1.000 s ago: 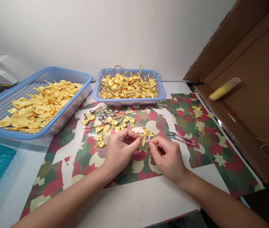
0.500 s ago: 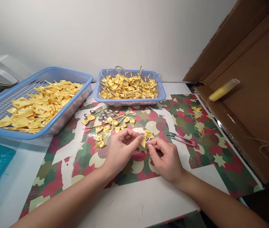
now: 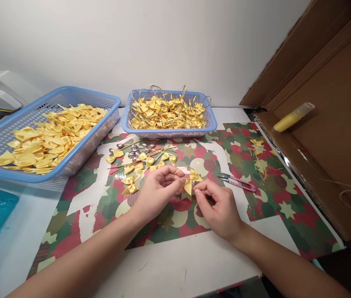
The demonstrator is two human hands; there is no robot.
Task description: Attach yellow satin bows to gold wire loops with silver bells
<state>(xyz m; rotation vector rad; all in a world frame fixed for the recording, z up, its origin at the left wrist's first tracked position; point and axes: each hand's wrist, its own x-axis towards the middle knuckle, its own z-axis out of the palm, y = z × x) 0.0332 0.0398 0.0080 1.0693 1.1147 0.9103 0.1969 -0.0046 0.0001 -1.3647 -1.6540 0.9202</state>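
Note:
Between my hands hangs a yellow satin bow [image 3: 195, 176] with a small silver bell [image 3: 193, 183] at its middle. My left hand [image 3: 159, 190] is closed in a pinch on a thin gold cord [image 3: 177, 170], which arcs over to the bow. My right hand [image 3: 218, 207] pinches just under the bell, at the bow's lower right; the fingertips seem to hold an end of the cord, though it is barely visible. Loose bows [image 3: 134, 168], cut cords and several silver bells [image 3: 135, 153] lie beyond my left hand. Pink-handled thread snips [image 3: 237, 182] rest to the right.
A blue basket [image 3: 85, 163] of plain yellow bows stands at left. Another blue basket [image 3: 169, 133] at the back holds bows with gold cords. A cardboard box [image 3: 324, 82] walls the right side, with a yellow tube [image 3: 293, 117] against it. Thread scraps [image 3: 261, 167] lie near it.
My left hand has drawn slightly left from the bow, and more of the cord shows between them. The bow and my right hand have shifted only slightly.

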